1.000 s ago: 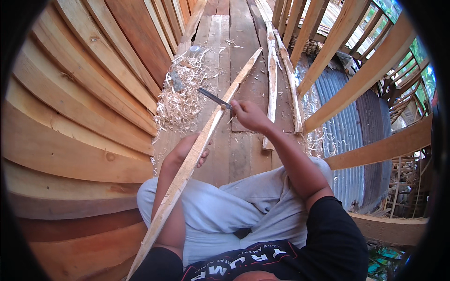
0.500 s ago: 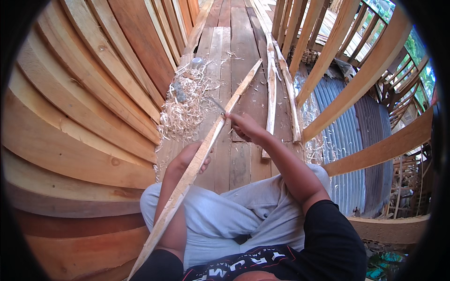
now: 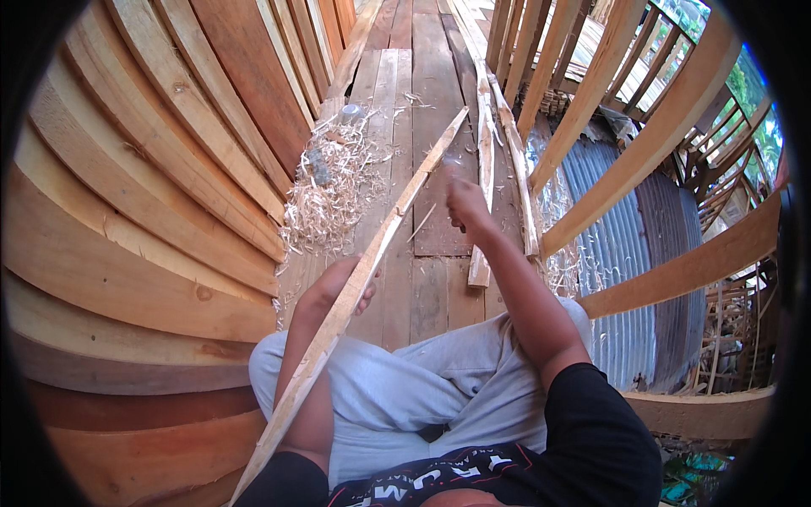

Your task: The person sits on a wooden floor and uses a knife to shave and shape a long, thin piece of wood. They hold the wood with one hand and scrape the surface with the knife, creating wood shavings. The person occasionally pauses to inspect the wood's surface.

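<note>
Left hand (image 3: 331,277) had grip closed around pale wooden strip (image 3: 349,296), which slanted past left forearm (image 3: 316,416) and out over plank floor (image 3: 431,291), right hand (image 3: 467,203) curled round motion-blurred knife (image 3: 453,160), apart from strip, on its right, wood shavings (image 3: 325,203) lay heaped ahead-left.

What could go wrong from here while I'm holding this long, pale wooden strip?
The bare right hand seems to grip a blurred grey knife; a slip along the long, pale wooden strip might cut the bare left hand, which holds it lower down. The strip might also twist, since only that hand grips it. The heap of curly, pale wood shavings on the brown plank floor could prove slippery underfoot.
</note>
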`<action>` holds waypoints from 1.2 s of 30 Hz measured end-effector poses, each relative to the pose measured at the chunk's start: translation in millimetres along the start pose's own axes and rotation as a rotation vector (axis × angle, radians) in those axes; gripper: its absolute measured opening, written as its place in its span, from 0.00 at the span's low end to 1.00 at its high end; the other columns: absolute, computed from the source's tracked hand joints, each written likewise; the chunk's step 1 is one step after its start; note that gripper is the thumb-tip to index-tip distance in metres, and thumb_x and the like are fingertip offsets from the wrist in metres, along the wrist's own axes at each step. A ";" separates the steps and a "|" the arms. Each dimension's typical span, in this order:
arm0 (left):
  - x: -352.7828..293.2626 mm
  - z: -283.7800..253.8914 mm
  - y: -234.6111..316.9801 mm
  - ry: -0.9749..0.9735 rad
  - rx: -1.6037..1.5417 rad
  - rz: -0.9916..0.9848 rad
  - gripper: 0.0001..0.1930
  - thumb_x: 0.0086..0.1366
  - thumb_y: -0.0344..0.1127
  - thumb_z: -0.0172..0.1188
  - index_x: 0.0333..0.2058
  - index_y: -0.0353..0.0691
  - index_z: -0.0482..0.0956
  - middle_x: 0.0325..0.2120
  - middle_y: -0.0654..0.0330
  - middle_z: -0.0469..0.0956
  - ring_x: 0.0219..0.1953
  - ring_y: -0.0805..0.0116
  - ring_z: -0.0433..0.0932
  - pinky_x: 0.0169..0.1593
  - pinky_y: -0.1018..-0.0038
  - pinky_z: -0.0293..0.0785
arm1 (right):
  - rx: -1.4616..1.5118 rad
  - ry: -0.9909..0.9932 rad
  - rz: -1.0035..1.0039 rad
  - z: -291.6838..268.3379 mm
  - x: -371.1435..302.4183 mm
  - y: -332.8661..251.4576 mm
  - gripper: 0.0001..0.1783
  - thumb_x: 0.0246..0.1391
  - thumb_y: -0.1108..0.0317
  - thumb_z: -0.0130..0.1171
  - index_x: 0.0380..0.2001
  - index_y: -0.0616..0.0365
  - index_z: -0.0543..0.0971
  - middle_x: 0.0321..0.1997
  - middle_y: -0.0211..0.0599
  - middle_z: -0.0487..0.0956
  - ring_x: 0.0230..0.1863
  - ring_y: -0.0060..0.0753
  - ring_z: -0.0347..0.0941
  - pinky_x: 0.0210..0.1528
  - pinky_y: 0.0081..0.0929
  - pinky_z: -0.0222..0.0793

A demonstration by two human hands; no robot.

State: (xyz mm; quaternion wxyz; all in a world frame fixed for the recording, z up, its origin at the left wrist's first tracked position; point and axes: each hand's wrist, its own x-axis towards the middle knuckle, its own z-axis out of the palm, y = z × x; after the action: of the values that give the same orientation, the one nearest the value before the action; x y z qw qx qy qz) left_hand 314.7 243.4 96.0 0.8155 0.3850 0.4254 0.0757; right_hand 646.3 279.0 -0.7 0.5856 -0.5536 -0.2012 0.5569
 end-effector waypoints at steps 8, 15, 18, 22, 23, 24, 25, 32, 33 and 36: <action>-7.3 -0.1 -1.8 0.021 -0.042 -0.002 0.19 0.72 0.50 0.43 0.38 0.40 0.73 0.14 0.60 0.71 0.12 0.70 0.71 0.14 0.75 0.65 | -1.040 -0.175 -0.412 69.8 -73.9 -34.2 0.24 0.67 0.51 0.44 0.41 0.61 0.80 0.35 0.52 0.81 0.42 0.50 0.78 0.47 0.40 0.70; -5.9 -5.8 -4.8 -0.007 -0.026 -0.007 0.20 0.72 0.52 0.40 0.38 0.40 0.70 0.16 0.60 0.72 0.13 0.69 0.72 0.15 0.73 0.68 | -1.187 -0.120 -0.493 89.4 -110.7 -34.4 0.30 0.62 0.42 0.50 0.31 0.63 0.81 0.24 0.50 0.78 0.27 0.51 0.76 0.33 0.42 0.69; -6.3 -3.9 -1.4 -0.003 -0.028 -0.004 0.20 0.73 0.52 0.39 0.38 0.40 0.70 0.16 0.60 0.72 0.13 0.69 0.72 0.15 0.73 0.68 | -1.243 -0.088 -0.428 95.7 -114.6 -37.1 0.33 0.60 0.37 0.50 0.33 0.62 0.82 0.22 0.47 0.79 0.25 0.47 0.77 0.32 0.42 0.71; -6.6 -3.9 -1.2 0.003 -0.004 0.006 0.20 0.73 0.50 0.39 0.38 0.40 0.70 0.16 0.60 0.72 0.13 0.69 0.71 0.15 0.74 0.67 | -0.976 -0.085 -0.186 98.3 -109.8 -26.1 0.33 0.59 0.35 0.50 0.26 0.57 0.78 0.15 0.34 0.71 0.17 0.34 0.69 0.23 0.36 0.64; -6.2 -3.5 -1.8 0.001 -0.001 0.012 0.19 0.73 0.50 0.39 0.38 0.40 0.70 0.16 0.60 0.72 0.13 0.70 0.71 0.15 0.74 0.67 | -0.839 -0.086 -0.144 97.4 -105.7 -20.1 0.33 0.58 0.34 0.50 0.21 0.55 0.76 0.10 0.29 0.66 0.11 0.31 0.63 0.17 0.35 0.59; -5.7 -3.1 -2.2 -0.001 0.002 0.017 0.19 0.73 0.50 0.39 0.38 0.40 0.70 0.16 0.60 0.72 0.13 0.70 0.71 0.15 0.74 0.67 | -0.648 -0.099 0.005 93.5 -99.4 -18.6 0.32 0.59 0.34 0.50 0.19 0.53 0.73 0.10 0.26 0.62 0.11 0.27 0.59 0.16 0.32 0.54; -7.3 -2.8 -2.2 0.011 0.007 0.020 0.19 0.73 0.50 0.39 0.38 0.40 0.70 0.16 0.60 0.71 0.13 0.70 0.71 0.15 0.75 0.67 | -0.454 -0.114 0.153 90.3 -92.7 -23.1 0.32 0.59 0.34 0.49 0.18 0.51 0.69 0.10 0.22 0.58 0.11 0.24 0.55 0.15 0.29 0.49; -8.2 -3.0 -3.0 0.013 0.018 0.037 0.20 0.74 0.51 0.37 0.38 0.40 0.70 0.16 0.60 0.71 0.13 0.70 0.71 0.15 0.75 0.67 | 0.560 0.424 0.201 41.2 -50.8 -27.5 0.33 0.61 0.31 0.43 0.18 0.47 0.60 0.14 0.20 0.54 0.12 0.17 0.45 0.15 0.21 0.38; -8.7 -3.2 -3.1 0.013 0.010 0.036 0.21 0.74 0.51 0.37 0.38 0.40 0.70 0.16 0.61 0.71 0.13 0.70 0.71 0.15 0.76 0.67 | 0.511 0.415 0.183 38.8 -48.7 -25.1 0.32 0.63 0.34 0.43 0.19 0.49 0.62 0.14 0.22 0.56 0.13 0.19 0.48 0.15 0.23 0.41; -10.3 -0.9 -2.8 0.031 0.002 0.019 0.21 0.74 0.51 0.36 0.37 0.40 0.71 0.16 0.61 0.71 0.13 0.71 0.71 0.15 0.76 0.67 | 0.024 0.321 -0.151 53.0 -55.9 -17.8 0.27 0.67 0.43 0.44 0.25 0.54 0.71 0.17 0.27 0.65 0.15 0.26 0.58 0.18 0.29 0.53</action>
State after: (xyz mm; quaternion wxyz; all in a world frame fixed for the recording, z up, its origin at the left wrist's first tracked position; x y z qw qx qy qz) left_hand 306.9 237.3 100.3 0.8076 0.3887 0.4346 0.0889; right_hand 592.0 256.7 52.4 0.6569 -0.6117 -0.1396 0.4181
